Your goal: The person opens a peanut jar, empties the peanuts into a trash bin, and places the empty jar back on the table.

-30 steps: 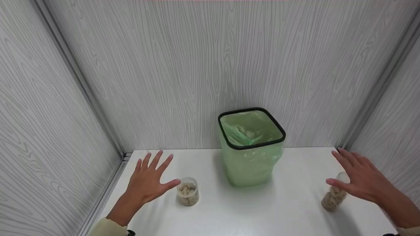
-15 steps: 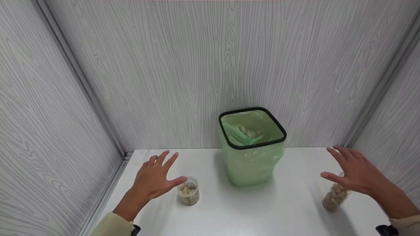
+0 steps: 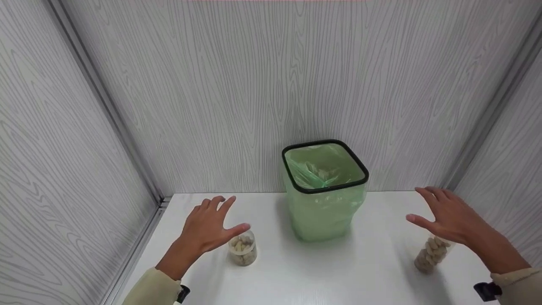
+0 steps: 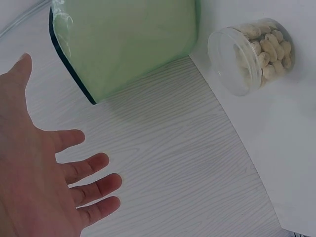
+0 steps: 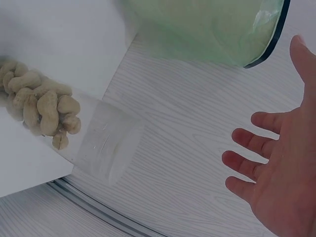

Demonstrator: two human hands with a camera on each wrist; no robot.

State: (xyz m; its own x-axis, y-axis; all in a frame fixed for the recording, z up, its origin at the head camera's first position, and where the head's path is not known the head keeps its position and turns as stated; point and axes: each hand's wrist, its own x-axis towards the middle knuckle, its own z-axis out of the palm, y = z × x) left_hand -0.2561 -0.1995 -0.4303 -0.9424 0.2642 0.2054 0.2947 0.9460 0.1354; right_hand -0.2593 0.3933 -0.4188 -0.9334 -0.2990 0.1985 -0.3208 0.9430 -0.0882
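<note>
My left hand (image 3: 207, 226) hovers with fingers spread, its thumb overlapping the rim of a short clear jar (image 3: 242, 252) in the head view. Unshelled peanuts (image 4: 270, 52) fill much of that jar, seen in the left wrist view. On the right, my right hand (image 3: 451, 218) is held in the air, fingers apart and holding nothing. Below it stands a taller clear jar (image 3: 430, 256), whose upper part the hand hides in the head view. The right wrist view shows peanuts (image 5: 47, 106) in its lower part and a clear upper end (image 5: 113, 140).
Between the hands, toward the back of the white table (image 3: 305, 279), stands a green bin (image 3: 322, 216) with a black rim (image 3: 326, 189) and a green bag liner. Wood-patterned panels (image 3: 233, 84) enclose the table at the back and both sides.
Both hands have moved inward, the left toward the right and the right toward the left. Their fingers have bent a little. The jars and bin have stayed in place.
</note>
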